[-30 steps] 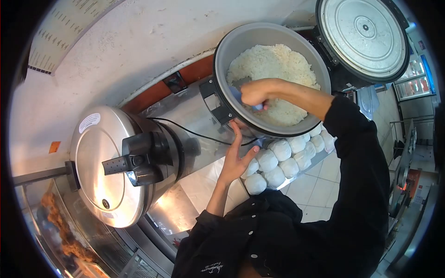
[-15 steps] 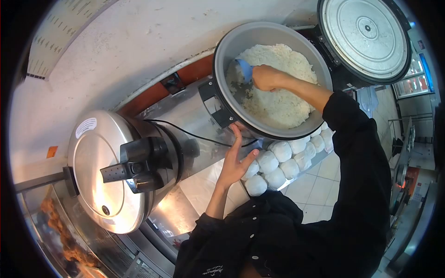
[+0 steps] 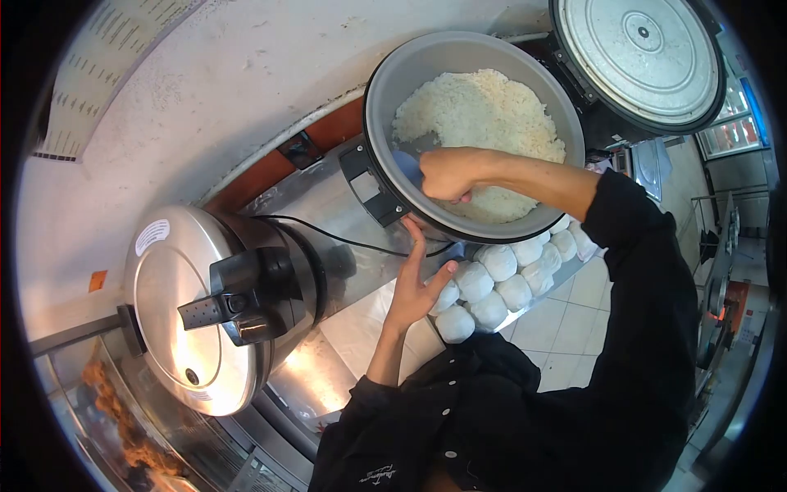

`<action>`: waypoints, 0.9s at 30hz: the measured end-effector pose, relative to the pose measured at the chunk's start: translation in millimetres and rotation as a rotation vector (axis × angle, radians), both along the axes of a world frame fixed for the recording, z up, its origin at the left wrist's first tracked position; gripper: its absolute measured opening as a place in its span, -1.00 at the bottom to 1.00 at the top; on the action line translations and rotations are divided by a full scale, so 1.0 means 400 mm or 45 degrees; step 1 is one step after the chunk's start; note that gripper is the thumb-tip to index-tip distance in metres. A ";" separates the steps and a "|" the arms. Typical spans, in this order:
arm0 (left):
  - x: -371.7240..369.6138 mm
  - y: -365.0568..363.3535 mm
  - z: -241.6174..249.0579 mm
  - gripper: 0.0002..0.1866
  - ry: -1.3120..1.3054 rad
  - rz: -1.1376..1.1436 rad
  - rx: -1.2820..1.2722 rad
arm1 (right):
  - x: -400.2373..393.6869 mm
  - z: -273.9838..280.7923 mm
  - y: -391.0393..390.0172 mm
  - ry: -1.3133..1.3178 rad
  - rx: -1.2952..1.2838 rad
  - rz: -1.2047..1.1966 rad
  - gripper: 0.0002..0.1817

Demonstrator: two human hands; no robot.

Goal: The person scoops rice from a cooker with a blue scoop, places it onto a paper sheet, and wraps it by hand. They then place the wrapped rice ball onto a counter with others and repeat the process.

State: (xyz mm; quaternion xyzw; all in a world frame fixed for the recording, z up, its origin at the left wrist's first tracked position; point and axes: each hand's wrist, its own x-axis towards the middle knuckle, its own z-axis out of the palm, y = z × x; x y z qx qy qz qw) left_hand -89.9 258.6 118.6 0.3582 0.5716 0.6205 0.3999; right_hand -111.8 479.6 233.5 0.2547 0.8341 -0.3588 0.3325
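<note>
A large open rice cooker (image 3: 379, 98) stands with white rice (image 3: 484, 107) in its grey pot. Inside it, my right hand (image 3: 451, 174) is closed around a blue rice paddle (image 3: 407, 167), whose blade is mostly hidden behind my fist at the pot's near-left side. My left hand (image 3: 416, 287) has its fingers spread, with the fingertips against the cooker's outer side just below its black handle (image 3: 373, 187). Beside that hand lie two rows of round white bundles (image 3: 489, 310), perhaps wrapped rice portions.
The cooker's lid (image 3: 643, 53) is raised at the right. To the left stands a second, closed cooker (image 3: 188, 303) with a black latch. A black cord (image 3: 336, 236) runs across the metal counter. A glass case with food (image 3: 115, 410) is at lower left.
My right hand has moved the paddle down and left, toward the pot's near wall, exposing more rice behind it. The left hand stays at the cooker's side.
</note>
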 end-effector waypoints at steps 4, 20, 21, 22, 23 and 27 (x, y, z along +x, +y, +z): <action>0.009 0.009 -0.004 0.14 0.032 0.020 -0.012 | 0.050 0.114 -0.015 0.035 0.026 0.114 -0.70; -0.041 -0.116 -0.042 -0.32 -0.074 0.191 -0.139 | 0.178 0.028 0.256 -0.075 -0.750 -0.008 -0.52; -0.042 -0.141 -0.041 -0.40 -0.069 0.234 -0.170 | 0.194 0.040 0.266 -0.051 -0.823 -0.075 -0.49; -0.041 -0.171 -0.051 -0.40 -0.069 0.245 -0.169 | 0.209 0.051 0.273 -0.028 -0.896 -0.143 -0.47; -0.038 -0.204 -0.073 -0.47 -0.050 0.337 -0.198 | 0.222 0.062 0.276 -0.032 -0.892 -0.130 -0.47; -0.025 -0.370 -0.128 -0.57 0.026 0.633 -0.340 | 0.279 0.092 0.255 0.173 -0.904 -0.292 -0.46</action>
